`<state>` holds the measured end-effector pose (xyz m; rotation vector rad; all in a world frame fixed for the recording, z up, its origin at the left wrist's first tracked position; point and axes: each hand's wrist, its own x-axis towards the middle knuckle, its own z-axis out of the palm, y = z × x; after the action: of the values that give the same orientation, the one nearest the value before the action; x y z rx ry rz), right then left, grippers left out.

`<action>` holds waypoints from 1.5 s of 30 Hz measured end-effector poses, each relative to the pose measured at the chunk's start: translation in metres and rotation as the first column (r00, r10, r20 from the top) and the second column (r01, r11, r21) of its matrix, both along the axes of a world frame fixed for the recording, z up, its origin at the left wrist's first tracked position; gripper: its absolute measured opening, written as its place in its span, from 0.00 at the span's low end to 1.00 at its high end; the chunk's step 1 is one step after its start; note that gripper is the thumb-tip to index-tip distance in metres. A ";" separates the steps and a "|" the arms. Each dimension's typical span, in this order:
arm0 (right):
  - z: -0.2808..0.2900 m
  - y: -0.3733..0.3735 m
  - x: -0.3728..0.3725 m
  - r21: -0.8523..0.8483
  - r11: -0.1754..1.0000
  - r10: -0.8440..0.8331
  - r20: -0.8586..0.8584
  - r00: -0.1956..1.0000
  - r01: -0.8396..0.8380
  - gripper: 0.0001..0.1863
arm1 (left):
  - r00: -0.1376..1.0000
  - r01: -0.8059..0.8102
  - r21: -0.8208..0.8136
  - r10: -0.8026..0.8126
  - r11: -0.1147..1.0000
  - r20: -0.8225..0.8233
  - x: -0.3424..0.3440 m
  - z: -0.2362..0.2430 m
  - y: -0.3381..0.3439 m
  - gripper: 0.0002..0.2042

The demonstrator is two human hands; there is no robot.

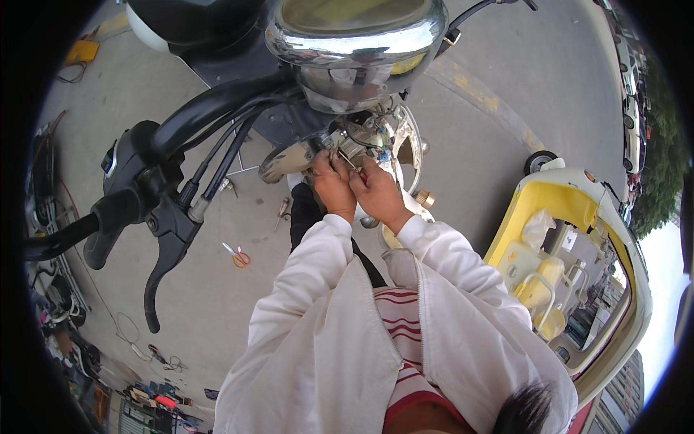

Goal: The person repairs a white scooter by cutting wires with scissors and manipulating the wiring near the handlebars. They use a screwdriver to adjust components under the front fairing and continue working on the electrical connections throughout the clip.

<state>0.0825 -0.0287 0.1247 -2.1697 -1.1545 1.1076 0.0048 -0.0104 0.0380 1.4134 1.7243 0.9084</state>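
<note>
Both hands meet at the opened front of a scooter, below its chrome headlight housing (pixel 358 43). My right hand (pixel 382 194) is closed around a small screwdriver with a red handle (pixel 363 176); its thin shaft points up and left toward metal parts. My left hand (pixel 335 189) is closed with its fingertips against the metal fitting (pixel 337 139), beside the screwdriver's tip. What the left fingers pinch is hidden. Bare wires and connectors (pixel 372 134) hang just above the hands. A white curved body panel (pixel 407 145) stands to their right.
The black handlebar (pixel 210 108) with its brake lever (pixel 168 267) and cables reaches across the left. Orange-handled scissors (pixel 237 256) and another screwdriver (pixel 282 210) lie on the concrete. An open yellow-and-white vehicle (pixel 571 267) stands at right. Tools and cables clutter the far left.
</note>
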 end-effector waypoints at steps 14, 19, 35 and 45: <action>0.041 0.031 0.014 0.036 0.919 0.351 0.381 0.855 -0.393 0.13 | 0.984 -0.170 -0.102 0.175 0.980 0.041 0.021 0.004 0.003 0.11; 0.052 0.060 0.019 -0.172 0.808 0.570 0.472 0.672 -0.564 0.13 | 0.975 -0.210 -0.113 0.217 0.971 0.050 0.029 0.010 0.005 0.09; 0.051 0.101 -0.007 -0.417 0.556 0.796 0.515 0.317 -0.719 0.11 | 0.935 -0.335 -0.191 0.351 0.923 0.051 0.045 -0.001 0.005 0.16; 0.044 0.113 -0.013 -0.462 0.507 0.796 0.576 0.189 -0.728 0.12 | 0.916 -0.326 -0.306 0.379 0.894 0.131 0.050 -0.002 0.001 0.21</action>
<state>0.0694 0.0840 0.1692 -2.1008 -2.8933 0.4465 0.0544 -0.0090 0.0360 0.8151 1.9092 0.9116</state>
